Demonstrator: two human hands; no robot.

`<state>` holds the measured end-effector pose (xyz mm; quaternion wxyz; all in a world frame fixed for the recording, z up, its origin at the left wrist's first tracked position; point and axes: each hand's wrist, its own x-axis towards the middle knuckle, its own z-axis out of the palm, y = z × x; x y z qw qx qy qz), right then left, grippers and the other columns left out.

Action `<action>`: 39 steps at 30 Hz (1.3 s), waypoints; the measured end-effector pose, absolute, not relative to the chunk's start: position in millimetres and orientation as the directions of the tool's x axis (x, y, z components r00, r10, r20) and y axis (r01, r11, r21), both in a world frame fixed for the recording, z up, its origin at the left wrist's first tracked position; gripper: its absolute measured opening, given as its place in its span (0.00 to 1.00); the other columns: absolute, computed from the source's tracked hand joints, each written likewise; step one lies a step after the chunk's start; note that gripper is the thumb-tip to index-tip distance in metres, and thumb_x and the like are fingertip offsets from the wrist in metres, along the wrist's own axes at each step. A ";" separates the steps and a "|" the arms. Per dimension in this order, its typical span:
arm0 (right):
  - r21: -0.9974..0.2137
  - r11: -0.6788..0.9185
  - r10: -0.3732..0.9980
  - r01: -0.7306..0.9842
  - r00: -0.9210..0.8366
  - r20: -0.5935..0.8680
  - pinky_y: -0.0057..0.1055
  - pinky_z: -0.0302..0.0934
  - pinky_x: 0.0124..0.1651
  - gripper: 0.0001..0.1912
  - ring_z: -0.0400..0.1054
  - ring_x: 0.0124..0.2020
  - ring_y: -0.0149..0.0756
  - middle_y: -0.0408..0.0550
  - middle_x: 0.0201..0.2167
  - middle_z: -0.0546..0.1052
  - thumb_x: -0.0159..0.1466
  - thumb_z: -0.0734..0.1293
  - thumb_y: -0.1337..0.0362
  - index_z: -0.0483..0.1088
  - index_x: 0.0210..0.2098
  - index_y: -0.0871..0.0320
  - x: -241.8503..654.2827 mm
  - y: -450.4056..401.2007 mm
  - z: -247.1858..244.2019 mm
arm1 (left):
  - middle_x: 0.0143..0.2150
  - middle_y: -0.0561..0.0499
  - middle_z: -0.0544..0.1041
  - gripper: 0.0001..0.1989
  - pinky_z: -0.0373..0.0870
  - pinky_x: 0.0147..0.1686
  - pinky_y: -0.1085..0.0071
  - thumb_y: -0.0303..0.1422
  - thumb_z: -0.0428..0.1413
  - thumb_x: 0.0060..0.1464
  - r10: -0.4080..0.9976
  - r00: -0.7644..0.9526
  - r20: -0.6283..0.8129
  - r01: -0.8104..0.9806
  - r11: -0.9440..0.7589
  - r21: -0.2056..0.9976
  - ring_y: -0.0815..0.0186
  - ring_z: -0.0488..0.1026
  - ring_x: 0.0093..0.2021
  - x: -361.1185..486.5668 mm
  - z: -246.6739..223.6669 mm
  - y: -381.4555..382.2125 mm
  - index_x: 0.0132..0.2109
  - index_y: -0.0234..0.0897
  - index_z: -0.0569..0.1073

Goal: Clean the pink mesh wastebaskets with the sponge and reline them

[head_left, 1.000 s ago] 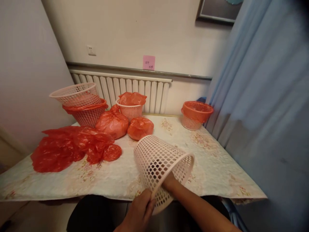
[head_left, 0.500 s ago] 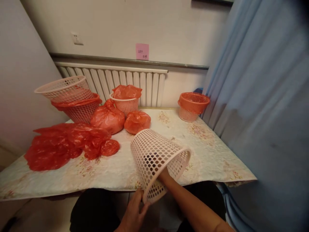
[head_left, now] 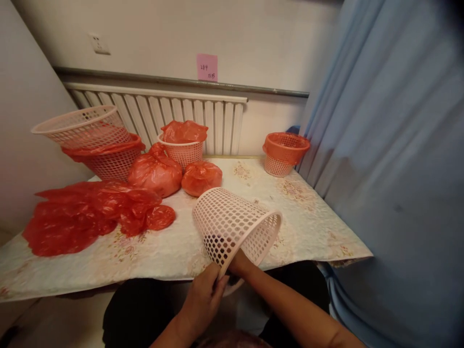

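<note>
A pale pink mesh wastebasket (head_left: 232, 217) lies tilted on its side at the table's front edge, its mouth facing me and to the right. My left hand (head_left: 205, 292) is closed around the near rim, thumb on the outside. Inside the mouth is my right hand (head_left: 237, 265), its fingers hidden behind the basket's wall. Through the holes near it something dark (head_left: 216, 245) shows, too covered to name.
A flowered cloth covers the table (head_left: 311, 232). Crumpled red plastic bags (head_left: 72, 217) lie left, beside two stuffed red bags (head_left: 155, 171). Bag-lined baskets stand behind: a stack (head_left: 112, 162) at left, one (head_left: 184, 151) in the middle, one (head_left: 281, 164) at right by the blue curtain (head_left: 380, 169).
My left hand has moved up along the rim and grips it more closely. The right hand and the dark thing have shifted lower and nearer the rim inside the wastebasket.
</note>
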<state>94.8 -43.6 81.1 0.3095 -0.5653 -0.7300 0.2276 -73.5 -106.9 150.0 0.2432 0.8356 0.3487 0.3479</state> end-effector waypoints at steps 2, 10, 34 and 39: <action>-0.582 0.283 0.958 0.762 -0.203 0.201 0.38 0.58 0.58 0.21 0.60 0.59 0.42 0.46 0.59 0.67 0.64 0.62 0.63 0.66 0.56 0.49 112.7 -45.9 79.0 | 0.25 0.56 0.65 0.10 0.60 0.26 0.75 0.33 0.46 0.62 0.763 0.531 0.367 0.412 -0.612 0.675 0.70 0.63 0.25 -69.6 155.7 -104.7 0.31 0.39 0.61; -0.395 0.170 0.970 0.903 -0.083 0.227 0.42 0.57 0.57 0.21 0.60 0.57 0.47 0.50 0.56 0.70 0.61 0.62 0.67 0.70 0.53 0.52 156.3 -38.6 73.8 | 0.25 0.56 0.65 0.12 0.60 0.26 0.74 0.37 0.48 0.61 0.813 0.490 0.315 0.400 -0.531 0.747 0.70 0.63 0.25 -53.3 163.0 -97.4 0.30 0.39 0.62; -0.922 0.176 0.984 0.346 -0.075 0.160 0.36 0.63 0.53 0.24 0.67 0.53 0.40 0.49 0.53 0.73 0.60 0.65 0.59 0.66 0.56 0.55 89.8 -53.6 99.7 | 0.25 0.55 0.65 0.09 0.62 0.25 0.75 0.31 0.46 0.62 0.717 0.494 0.491 0.449 -0.694 0.563 0.69 0.65 0.25 -67.1 147.5 -106.2 0.31 0.40 0.61; -0.737 0.249 0.964 0.629 -0.233 0.126 0.38 0.60 0.55 0.15 0.65 0.54 0.43 0.46 0.50 0.74 0.59 0.65 0.63 0.73 0.46 0.52 91.8 -61.6 88.3 | 0.25 0.56 0.64 0.08 0.60 0.24 0.75 0.31 0.46 0.62 0.722 0.496 0.483 0.455 -0.690 0.564 0.70 0.65 0.24 -66.8 155.5 -105.4 0.32 0.41 0.60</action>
